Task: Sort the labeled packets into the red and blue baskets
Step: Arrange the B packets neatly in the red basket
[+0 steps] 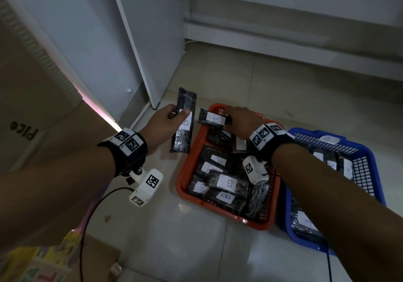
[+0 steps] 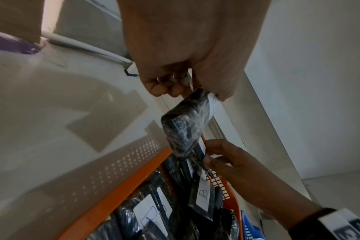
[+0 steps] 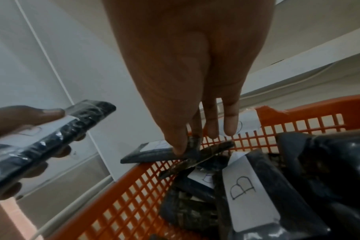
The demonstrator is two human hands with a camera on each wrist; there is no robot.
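My left hand grips a black packet with a white "B" label, held upright in the air left of the red basket; the thumb presses on the label. My right hand pinches a second black "B" packet by one end, above the red basket's far-left corner. In the right wrist view, thumb and forefinger pinch that packet over the rim. Several "B" packets lie in the red basket. The blue basket to the right holds more labelled packets, partly hidden by my right forearm.
A cardboard box stands at the left, and a white cabinet panel stands behind the baskets. Both baskets sit on a pale tiled floor. A black cable hangs from my left wrist, and a colourful mat lies at the bottom left.
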